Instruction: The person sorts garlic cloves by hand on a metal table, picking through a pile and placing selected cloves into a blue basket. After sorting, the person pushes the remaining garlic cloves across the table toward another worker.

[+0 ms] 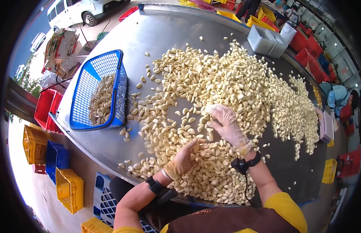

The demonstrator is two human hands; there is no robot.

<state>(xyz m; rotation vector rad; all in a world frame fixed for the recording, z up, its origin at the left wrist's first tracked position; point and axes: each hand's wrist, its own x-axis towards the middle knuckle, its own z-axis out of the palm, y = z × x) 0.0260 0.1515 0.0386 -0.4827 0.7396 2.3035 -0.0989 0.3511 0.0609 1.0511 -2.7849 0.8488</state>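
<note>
Peeled garlic cloves (223,77) lie heaped and scattered over a metal table (165,27). My right hand (227,126), in a thin translucent glove, hovers over the middle of the spread, thumb and fingers apart near a few cloves. My left hand (183,158) rests at the edge of the near heap of garlic cloves (215,174), fingers slightly bent and apart, some hidden by the hand. Glove material shows around its wrist. Neither hand clearly holds a clove. Left of the garlic stands a blue basket (119,85) with darker, brownish cloves (103,103) inside.
A pale plastic container (265,40) sits on the table's far right. Yellow crates (70,190), a blue crate (56,159) and a red crate (46,108) stand on the floor at left. Other people and many crates are at the upper right. A white van (77,13) is parked beyond.
</note>
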